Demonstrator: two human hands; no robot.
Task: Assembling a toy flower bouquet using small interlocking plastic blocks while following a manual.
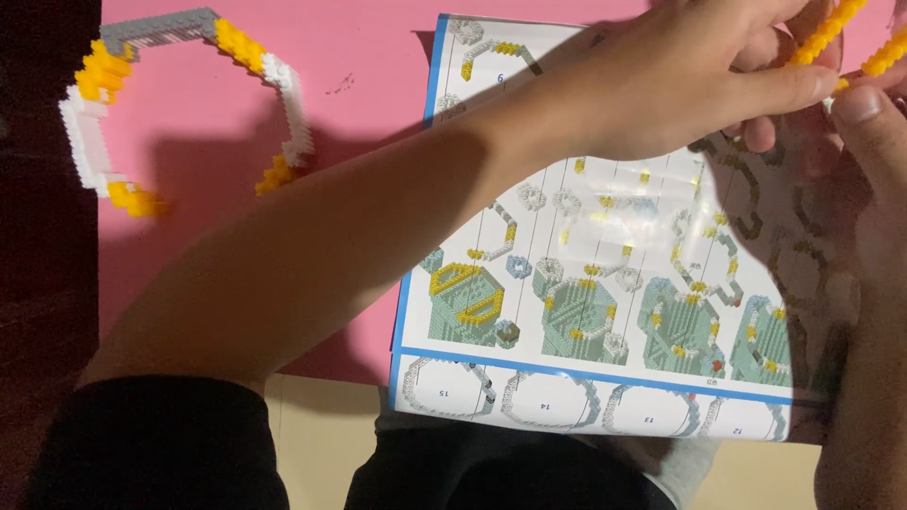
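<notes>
Pinching a strip of small yellow bricks point(831, 28) at the top right corner of the view, the left hand point(680, 80) reaches across the whole scene, its forearm running diagonally from a black sleeve point(156, 439) at the lower left. The strip is slim and studded, bright yellow, tilted upward to the right, and a second yellow piece point(888, 54) sits just beside it; where the two meet is hidden behind the fingers. The right hand point(874, 142) comes up from the right edge with its thumb pressed against the near end of the yellow pieces, so both hands have a clenched grip on the brick strip. Under the hands lies an instruction sheet point(586, 312) with a blue border, printed with pale green block models and grey and yellow ring segments; the left wrist and the hands' shadow cover its upper right part. The sheet rests on a pink worktop point(359, 57). Well apart, at the upper left of the pink surface, lies a curved arc of bricks point(179, 104) in grey, yellow and white, open toward the bottom and touched by neither hand.
</notes>
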